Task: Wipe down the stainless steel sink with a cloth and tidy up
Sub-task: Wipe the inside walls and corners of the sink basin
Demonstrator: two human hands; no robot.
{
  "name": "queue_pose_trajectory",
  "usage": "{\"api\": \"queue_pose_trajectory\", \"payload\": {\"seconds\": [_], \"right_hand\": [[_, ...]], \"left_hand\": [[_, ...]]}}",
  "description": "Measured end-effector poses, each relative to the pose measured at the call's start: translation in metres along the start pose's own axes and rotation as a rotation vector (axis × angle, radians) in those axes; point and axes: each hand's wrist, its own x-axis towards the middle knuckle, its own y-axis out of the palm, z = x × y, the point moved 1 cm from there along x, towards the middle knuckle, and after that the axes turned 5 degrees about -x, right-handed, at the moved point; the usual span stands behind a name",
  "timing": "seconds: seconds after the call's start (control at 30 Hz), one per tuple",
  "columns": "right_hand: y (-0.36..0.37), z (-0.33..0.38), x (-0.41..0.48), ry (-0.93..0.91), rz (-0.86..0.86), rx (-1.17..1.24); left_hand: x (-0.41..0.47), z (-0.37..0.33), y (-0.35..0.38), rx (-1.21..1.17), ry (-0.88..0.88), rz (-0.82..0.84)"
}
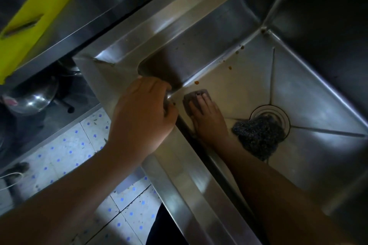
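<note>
While the stainless steel sink took up most of the view, its basin dull and its floor creased toward the drain, a person leaned over its near-left corner with both arms. On the counter beyond the sink's left rim lay a yellow board, well apart from the work.

The left hand sat on that corner of the rim, fingers curled over the edge into the basin, apparently to brace the body as the other arm reached down. The right hand was inside, on the basin floor close to the same corner, its fingers laid straight and flat on a small grey cloth, pressing it to the steel rather than clutching it. That suited rubbing along the seam where the wall meets the floor.

A dark wire scourer lay on the basin floor just beside the right wrist, partly over the drain ring, probably parked within reach. Brown specks dotted the seam just ahead of the cloth and on toward the far corner, so the wiping looked only partly done.
</note>
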Motion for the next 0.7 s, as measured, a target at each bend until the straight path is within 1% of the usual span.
{"api": "queue_pose_trajectory", "payload": {"seconds": [0.17, 0.3, 0.37, 0.5, 0.6, 0.7], "right_hand": [[-0.003, -0.004, -0.03, -0.047, 0.014, 0.058], [0.002, -0.005, -0.074, -0.074, -0.047, 0.091], [0.002, -0.005, -0.08, -0.067, -0.053, 0.089], [0.0, -0.005, -0.065, -0.092, -0.069, 0.091], [-0.001, 0.0, -0.042, -0.126, -0.018, 0.087], [0.001, 0.006, -0.014, -0.163, 0.047, 0.123]], "left_hand": [[0.0, -0.002, -0.001, -0.006, 0.014, -0.003], [-0.001, -0.001, -0.001, 0.001, 0.008, -0.014], [-0.001, -0.001, -0.002, -0.009, 0.002, -0.019], [-0.001, 0.0, -0.002, -0.017, 0.0, -0.024], [-0.001, 0.002, -0.001, -0.01, -0.019, -0.035], [0.001, 0.001, -0.001, -0.018, -0.002, -0.043]]}}
